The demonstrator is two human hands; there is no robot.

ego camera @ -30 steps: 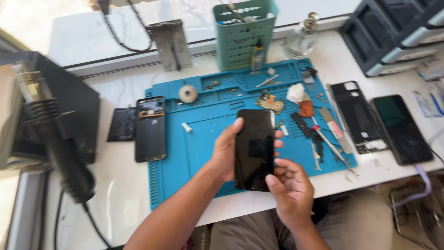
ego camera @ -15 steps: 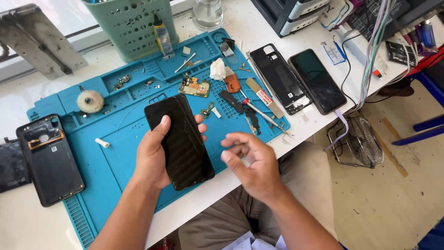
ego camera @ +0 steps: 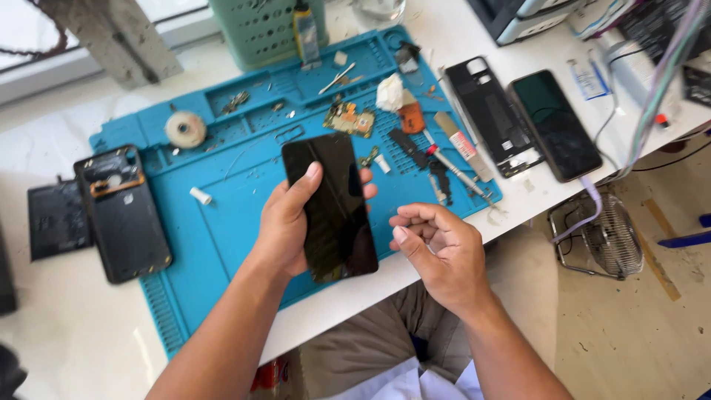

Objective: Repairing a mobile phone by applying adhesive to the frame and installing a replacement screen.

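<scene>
The black phone screen panel [ego camera: 331, 207] sits upright in the left hand [ego camera: 290, 226], held above the near edge of the blue repair mat [ego camera: 222, 215]. The thumb lies across its glass face near the top left corner, and fingertips curl round the right edge, so the grip is firmly closed on the panel. The glass is dark and unlit.

The right hand [ego camera: 441, 252] hovers just beside the panel's right edge without touching it. Its fingers are loosely curled toward the palm; whether anything small is pinched inside them cannot be told.

On the mat behind the panel lie a small circuit board [ego camera: 348, 118], a white wad of tissue [ego camera: 389, 92], an orange pry tool [ego camera: 412, 118] and several screwdrivers and tweezers [ego camera: 452, 167] near the right edge. A roll of tape [ego camera: 185, 130] rests at the mat's upper left, and a small white cylinder [ego camera: 201, 195] lies nearer the middle.

An opened phone body [ego camera: 122, 215] lies face down across the mat's left border, with a flat black battery [ego camera: 58, 220] just beside it on the white table [ego camera: 74, 326]. To the right of the mat, 2 more phone parts lie side by side: a black back frame [ego camera: 492, 115] and a dark phone [ego camera: 555, 126] with a cable plugged in. A green perforated basket [ego camera: 259, 30] stands behind the mat.
</scene>
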